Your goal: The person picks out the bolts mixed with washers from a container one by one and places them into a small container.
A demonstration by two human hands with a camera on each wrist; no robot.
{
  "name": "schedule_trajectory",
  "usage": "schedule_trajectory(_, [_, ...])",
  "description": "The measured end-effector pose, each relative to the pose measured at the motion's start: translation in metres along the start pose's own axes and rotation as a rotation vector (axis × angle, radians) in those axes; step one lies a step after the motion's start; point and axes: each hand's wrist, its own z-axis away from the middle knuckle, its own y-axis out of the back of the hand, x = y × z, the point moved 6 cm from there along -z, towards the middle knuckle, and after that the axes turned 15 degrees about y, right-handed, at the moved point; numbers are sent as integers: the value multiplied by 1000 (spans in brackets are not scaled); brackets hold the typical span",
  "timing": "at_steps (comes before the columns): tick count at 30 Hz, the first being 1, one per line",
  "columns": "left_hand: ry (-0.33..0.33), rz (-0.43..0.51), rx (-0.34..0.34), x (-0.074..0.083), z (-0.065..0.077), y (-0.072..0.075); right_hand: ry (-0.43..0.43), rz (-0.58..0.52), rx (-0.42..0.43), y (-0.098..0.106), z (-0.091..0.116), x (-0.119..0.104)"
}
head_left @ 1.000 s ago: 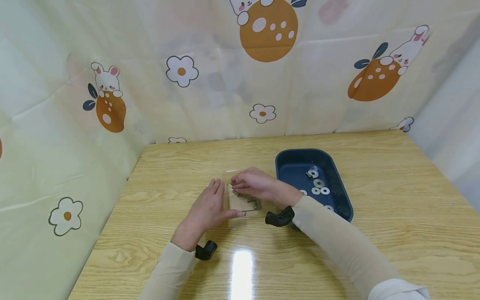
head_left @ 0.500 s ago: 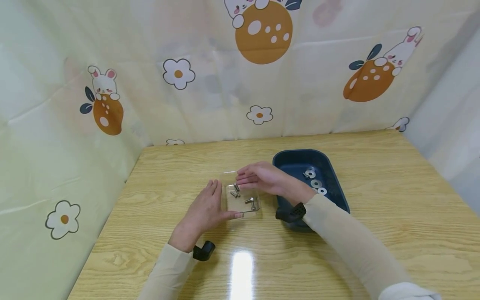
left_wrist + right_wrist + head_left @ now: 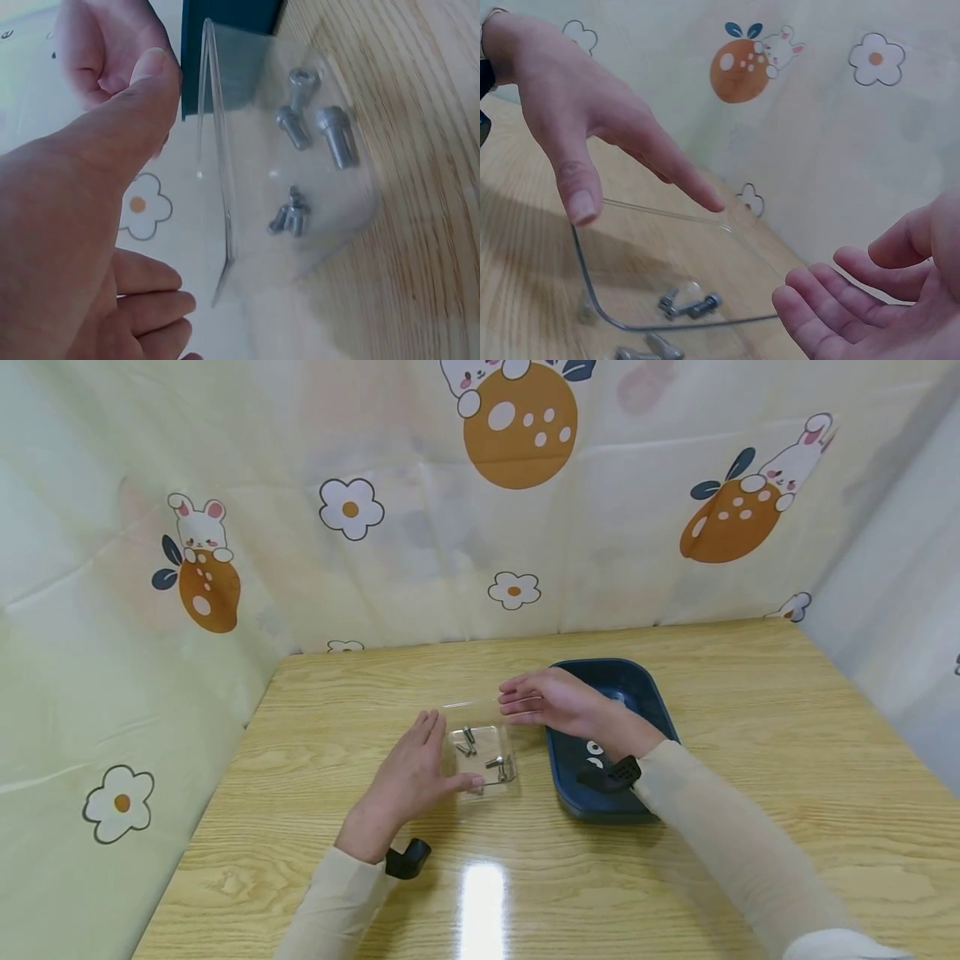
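A clear plastic box [image 3: 510,745] stands on the table with several metal socket-head bolts [image 3: 467,739] inside, some large and some small. Along its left side lies my left hand [image 3: 401,777], fingers straight and thumb stretched over the near rim. In the right wrist view the left thumb and fingers span the rim [image 3: 585,270]. My right hand [image 3: 558,702] hovers past the box's right side, over the dark blue tray's left edge. Its fingers bend loosely, and nothing shows between them in the right wrist view.
The deep blue tray [image 3: 600,812] stands right of the box, partly covered by the right forearm. Washers [image 3: 594,747] lie in it. A patterned curtain [image 3: 420,568] hangs behind the wooden table [image 3: 300,710].
My right hand has moved right, out from over the clear box to the tray's left edge, uncovering the bolts. The left hand has kept its place at the box.
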Motion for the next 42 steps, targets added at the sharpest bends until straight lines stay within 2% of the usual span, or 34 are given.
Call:
schedule_trajectory(19, [-67, 22, -30, 30, -1, -4, 1, 67, 58, 57, 22, -15])
schedule_trajectory(29, [-113, 33, -60, 49, -1, -11, -22, 127, 129, 85, 34, -14])
schedule_trajectory(42, [-190, -54, -70, 83, 3, -26, -86, 130, 195, 102, 45, -6])
